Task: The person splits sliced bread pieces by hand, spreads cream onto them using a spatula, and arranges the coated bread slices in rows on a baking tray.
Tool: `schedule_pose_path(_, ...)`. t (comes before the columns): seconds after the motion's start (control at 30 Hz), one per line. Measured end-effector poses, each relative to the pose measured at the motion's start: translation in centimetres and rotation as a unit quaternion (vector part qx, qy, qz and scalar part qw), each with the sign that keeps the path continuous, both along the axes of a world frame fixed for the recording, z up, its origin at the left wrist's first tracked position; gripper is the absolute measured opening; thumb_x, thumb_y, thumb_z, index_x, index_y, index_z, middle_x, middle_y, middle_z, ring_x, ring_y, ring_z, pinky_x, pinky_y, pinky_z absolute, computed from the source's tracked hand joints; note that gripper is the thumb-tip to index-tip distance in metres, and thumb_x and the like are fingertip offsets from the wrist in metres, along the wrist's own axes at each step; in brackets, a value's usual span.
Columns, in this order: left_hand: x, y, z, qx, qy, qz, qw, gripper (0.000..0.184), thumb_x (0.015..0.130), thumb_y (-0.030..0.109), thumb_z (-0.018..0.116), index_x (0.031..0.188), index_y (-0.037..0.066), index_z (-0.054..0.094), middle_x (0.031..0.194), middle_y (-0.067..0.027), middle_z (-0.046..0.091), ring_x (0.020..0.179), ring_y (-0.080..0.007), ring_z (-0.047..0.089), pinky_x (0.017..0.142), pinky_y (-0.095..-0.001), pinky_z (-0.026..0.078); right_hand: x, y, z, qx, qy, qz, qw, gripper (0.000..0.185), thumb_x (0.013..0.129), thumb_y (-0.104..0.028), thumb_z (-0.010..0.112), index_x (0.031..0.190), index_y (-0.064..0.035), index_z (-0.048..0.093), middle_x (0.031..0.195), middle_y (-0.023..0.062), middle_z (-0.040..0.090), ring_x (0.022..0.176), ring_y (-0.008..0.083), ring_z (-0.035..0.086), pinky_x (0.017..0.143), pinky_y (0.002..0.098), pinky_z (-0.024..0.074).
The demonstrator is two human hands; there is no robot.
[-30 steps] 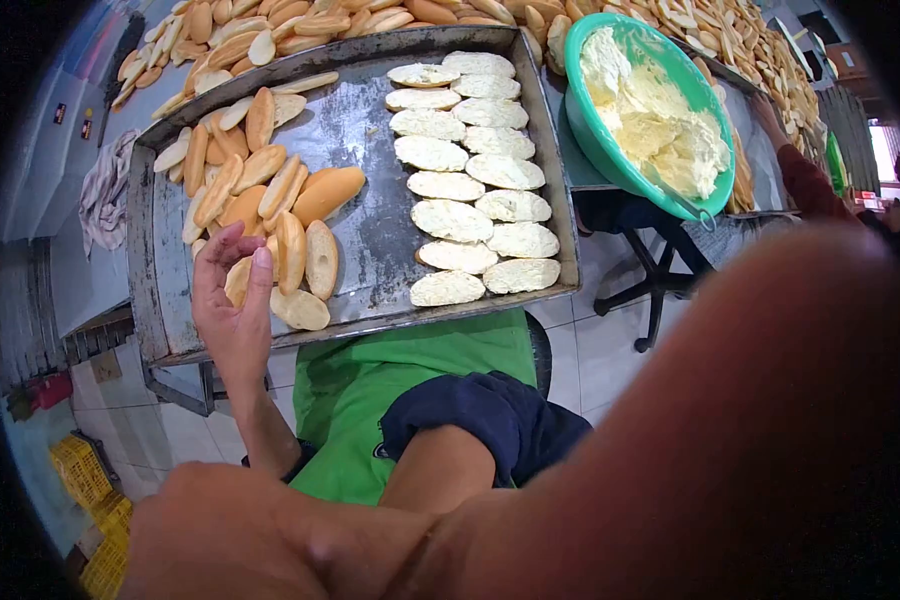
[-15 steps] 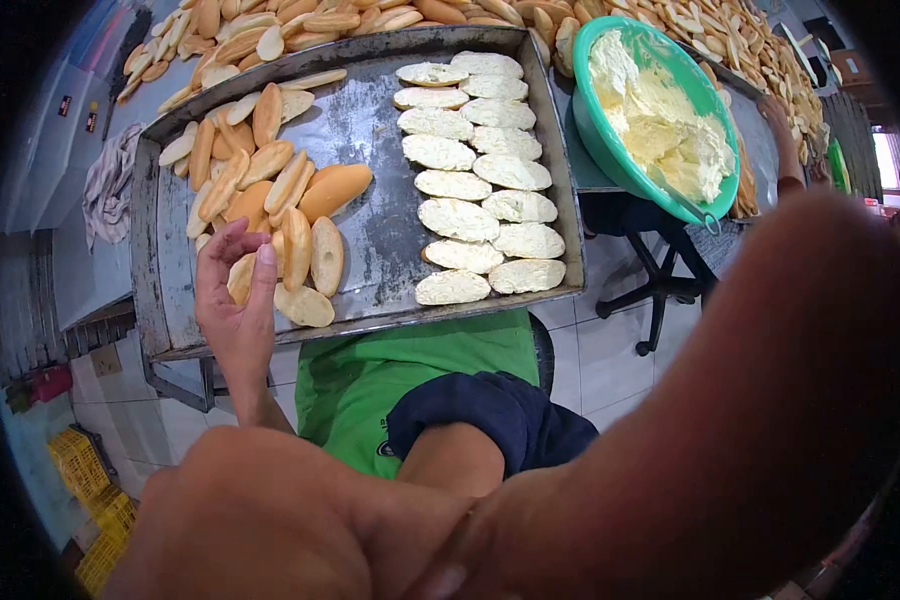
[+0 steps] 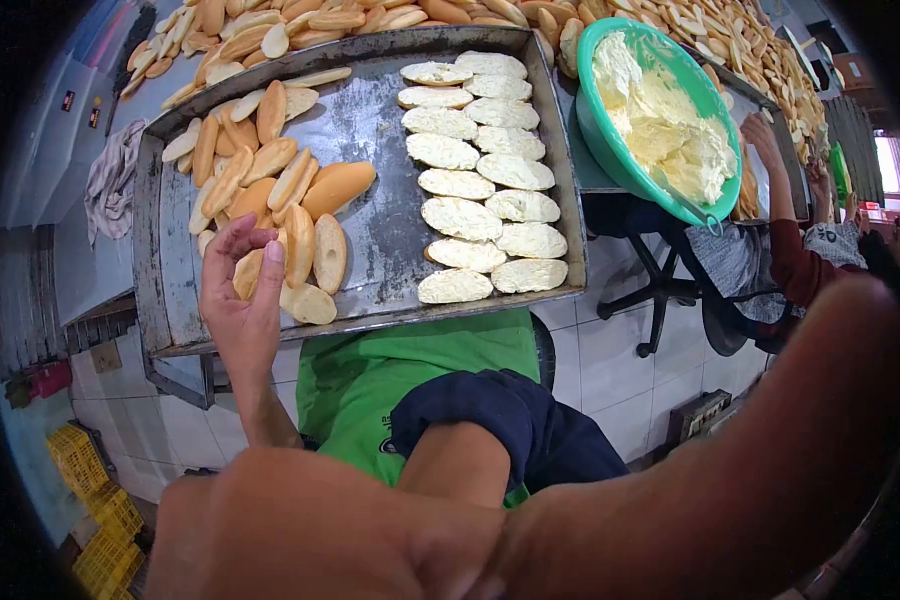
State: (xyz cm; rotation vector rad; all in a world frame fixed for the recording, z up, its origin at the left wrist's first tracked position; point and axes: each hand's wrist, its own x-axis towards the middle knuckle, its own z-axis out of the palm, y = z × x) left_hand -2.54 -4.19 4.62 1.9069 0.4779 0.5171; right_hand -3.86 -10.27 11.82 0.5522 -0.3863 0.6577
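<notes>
My left hand (image 3: 242, 305) is over the left front part of a worn metal tray (image 3: 365, 240), its thumb and fingers apart with nothing between them. Just beyond it lies a loose pile of oval bread halves (image 3: 270, 160), some crust up, some cut side up. Two columns of bread halves coated with pale cream (image 3: 454, 183) fill the tray's right side. My right hand (image 3: 320, 520) looms large and blurred close to the camera, one thick digit stretching to the right. Its other fingers are hidden, so I cannot tell whether they hold anything.
A green basin (image 3: 610, 165) of pale yellow cream (image 3: 670, 135) stands right of the tray. Many more bread halves (image 3: 370, 15) are heaped behind. Another person's arm (image 3: 770, 165) reaches in at the right, near an office chair (image 3: 660, 290). Yellow crates (image 3: 85, 465) stand at lower left.
My right hand has shifted lower in view, uncovering more of the other person's sleeve and the floor at the right. My left hand stays nearly in place. Bread and tray look unchanged.
</notes>
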Motion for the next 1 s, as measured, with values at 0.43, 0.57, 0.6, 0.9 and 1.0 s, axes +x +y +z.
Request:
schedule_pose_path(0.43, -0.1, -0.1, 0.1, 0.013, 0.0, -0.011, 1.0, 0.028, 0.082, 0.007, 0.058, 0.108, 0.001, 0.051, 0.091, -0.0061, 0.057, 0.088, -0.0114, 0.053, 0.081, -0.0246, 0.042, -1.1, 0.5, 0.0, 0.02, 0.002, 0.005, 1.0, 0.045, 0.09, -0.049, 0.016, 0.107, -0.0107, 0.032, 0.079, 0.0074, 0.047, 0.056, 0.013, 0.045, 0.071, 0.0281, 0.0452)
schedule_pose_path(0.57, -0.1, 0.0, 0.0, 0.005, 0.003, -0.003, 1.0, 0.029, 0.082, 0.007, 0.058, 0.108, 0.001, 0.05, 0.091, -0.0062, 0.057, 0.088, -0.0112, 0.053, 0.079, -0.0239, 0.042, -1.4, 0.5, 0.0, 0.023, 0.004, 0.003, 1.0, 0.044, 0.09, -0.048, 0.017, 0.109, -0.0107, 0.032, 0.08, 0.0078, 0.047, 0.056, 0.0132, 0.046, 0.071, 0.0273, 0.0452)
schedule_pose_path(0.6, -0.1, 0.0, -0.1, 0.006, 0.003, -0.004, 1.0, 0.029, 0.082, 0.007, 0.058, 0.108, 0.001, 0.05, 0.091, -0.0062, 0.057, 0.087, -0.0111, 0.053, 0.079, -0.0239, 0.042, -1.4, 0.5, -0.1, 0.024, 0.004, 0.002, 1.0, 0.044, 0.09, -0.047, 0.017, 0.109, -0.0107, 0.032, 0.08, 0.0079, 0.047, 0.057, 0.0132, 0.046, 0.071, 0.0271, 0.0453)
schedule_pose_path(0.9, -0.1, -0.2, 0.0, 0.023, 0.005, -0.006, 1.0, 0.027, 0.082, 0.006, 0.058, 0.108, 0.0, 0.051, 0.09, -0.0063, 0.057, 0.088, -0.0115, 0.053, 0.081, -0.0243, 0.041, -2.0, 0.7, 0.0, 0.039, 0.007, 0.009, 0.999, 0.043, 0.091, -0.045, 0.017, 0.114, -0.0107, 0.031, 0.083, 0.0087, 0.048, 0.058, 0.0135, 0.047, 0.07, 0.0254, 0.0454)
schedule_pose_path(1.0, -0.1, -0.2, 0.0, 0.003, 0.007, 0.0, 1.0, 0.028, 0.082, 0.007, 0.058, 0.108, 0.0, 0.051, 0.09, -0.0063, 0.057, 0.089, -0.0115, 0.053, 0.081, -0.0243, 0.041, -2.0, 0.7, -0.1, 0.041, 0.009, 0.007, 0.999, 0.043, 0.092, -0.044, 0.018, 0.115, -0.0107, 0.03, 0.084, 0.009, 0.048, 0.059, 0.0136, 0.047, 0.07, 0.0248, 0.0455)
